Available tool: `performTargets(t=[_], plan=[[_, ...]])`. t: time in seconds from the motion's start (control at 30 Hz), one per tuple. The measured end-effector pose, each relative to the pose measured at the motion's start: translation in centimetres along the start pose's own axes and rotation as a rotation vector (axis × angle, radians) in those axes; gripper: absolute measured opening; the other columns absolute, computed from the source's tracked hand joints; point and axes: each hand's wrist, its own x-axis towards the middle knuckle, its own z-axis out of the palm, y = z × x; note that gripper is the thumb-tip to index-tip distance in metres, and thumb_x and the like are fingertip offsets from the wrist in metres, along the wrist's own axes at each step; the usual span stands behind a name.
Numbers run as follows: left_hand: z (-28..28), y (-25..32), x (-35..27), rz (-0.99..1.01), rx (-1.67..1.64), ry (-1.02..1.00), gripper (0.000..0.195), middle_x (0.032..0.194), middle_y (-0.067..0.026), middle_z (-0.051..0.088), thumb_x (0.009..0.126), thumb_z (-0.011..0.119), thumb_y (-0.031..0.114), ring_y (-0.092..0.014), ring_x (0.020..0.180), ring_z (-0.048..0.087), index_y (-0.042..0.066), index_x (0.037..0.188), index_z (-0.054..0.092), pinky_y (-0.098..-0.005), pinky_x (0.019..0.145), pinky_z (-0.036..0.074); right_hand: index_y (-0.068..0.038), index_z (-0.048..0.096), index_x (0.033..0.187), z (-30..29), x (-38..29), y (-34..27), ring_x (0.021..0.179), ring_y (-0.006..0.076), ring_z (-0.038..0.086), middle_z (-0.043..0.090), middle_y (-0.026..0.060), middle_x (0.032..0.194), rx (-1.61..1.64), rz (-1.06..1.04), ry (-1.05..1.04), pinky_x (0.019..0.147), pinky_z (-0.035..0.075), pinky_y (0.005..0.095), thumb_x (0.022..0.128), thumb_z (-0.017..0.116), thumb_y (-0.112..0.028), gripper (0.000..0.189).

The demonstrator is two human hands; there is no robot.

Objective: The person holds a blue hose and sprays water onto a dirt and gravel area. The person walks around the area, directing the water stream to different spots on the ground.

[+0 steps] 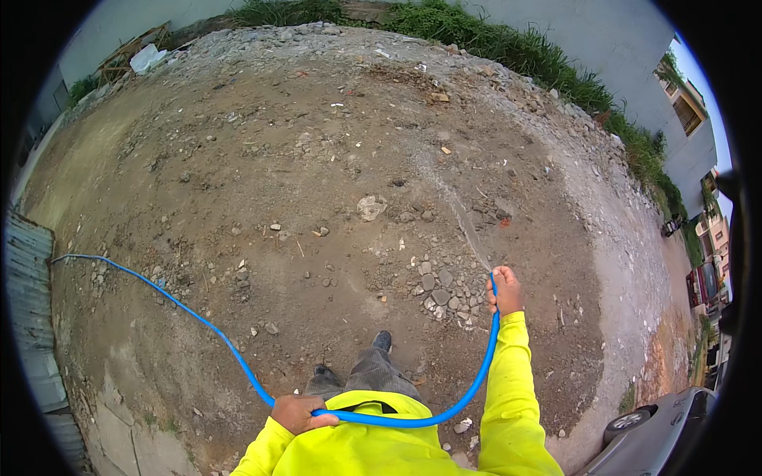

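Observation:
A blue hose (470,392) loops across my front in a low curve. My right hand (506,290) grips it close to its end, held out ahead and to the right. From that end a stream of water (467,223) sprays forward onto the bare soil (333,178). Near my waist, my left hand (302,413) is closed around a farther part of the same hose. Beyond it, the hose trails over the ground to the left, up to a corrugated metal sheet. Several grey stones (440,291) lie clustered just left of my right hand.
Corrugated metal sheeting (33,309) stands along the left. A silver car (661,431) is at the lower right. Rubble (286,41) and grass (476,35) line the far wall (595,35). A pale gravel strip (625,285) runs down the right side. My shoes (383,340) rest on the dirt.

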Motion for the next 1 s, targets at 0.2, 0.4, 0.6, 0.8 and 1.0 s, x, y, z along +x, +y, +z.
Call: performTargets(t=[0.2,0.4,0.6,0.8,1.0], plan=[[0.2,-0.5,-4.7,-0.029,-0.015,0.026,0.041,0.064,-0.0080,0.061,0.068,0.069,0.054,-0.029,0.061,0.061,0.013,0.071,0.065,-0.0375,0.052,0.047,-0.011,0.045,0.094,3.5,-5.0,0.7,0.037,0.0073,0.040,0.049,0.0019,0.065,0.051,0.017,-0.115,0.028,0.031,0.0229,0.093,0.047,-0.021,0.010],[3.0,-0.3,-7.9,-0.044,-0.036,0.183,0.043,0.064,-0.0084,0.062,0.065,0.070,0.054,-0.029,0.060,0.061,0.012,0.069,0.064,-0.0363,0.052,0.047,-0.012,0.045,0.096,7.2,-4.9,0.9,0.038,0.0077,0.042,0.050,0.0023,0.066,0.068,0.015,-0.235,0.029,0.032,0.0231,0.094,0.046,-0.022,0.010],[7.2,1.8,-9.6,-0.106,-0.086,0.228,0.042,0.063,-0.0087,0.061,0.065,0.070,0.053,-0.029,0.059,0.061,0.011,0.068,0.064,-0.0363,0.052,0.046,-0.010,0.045,0.095,6.2,-6.1,2.8,0.038,0.0073,0.041,0.049,0.0021,0.066,0.049,-0.007,-0.319,0.029,0.032,0.0230,0.094,0.046,-0.020,0.010],[12.0,5.0,-10.3,-0.090,0.009,0.166,0.042,0.061,-0.0092,0.059,0.066,0.072,0.050,-0.028,0.057,0.060,0.009,0.067,0.063,-0.0345,0.051,0.045,-0.010,0.045,0.094,-2.4,-9.0,8.2,0.037,0.0078,0.041,0.049,0.0020,0.066,-0.013,0.092,-0.321,0.029,0.032,0.0227,0.094,0.046,-0.021,0.011],[16.6,7.6,-12.1,-0.126,0.030,0.172,0.044,0.062,-0.0086,0.058,0.068,0.067,0.054,-0.030,0.058,0.059,0.011,0.066,0.061,-0.0378,0.051,0.044,-0.012,0.045,0.095,-8.0,-12.5,13.8,0.038,0.0080,0.041,0.049,0.0020,0.067,0.062,0.167,-0.305,0.029,0.032,0.0232,0.094,0.045,-0.022,0.011]])
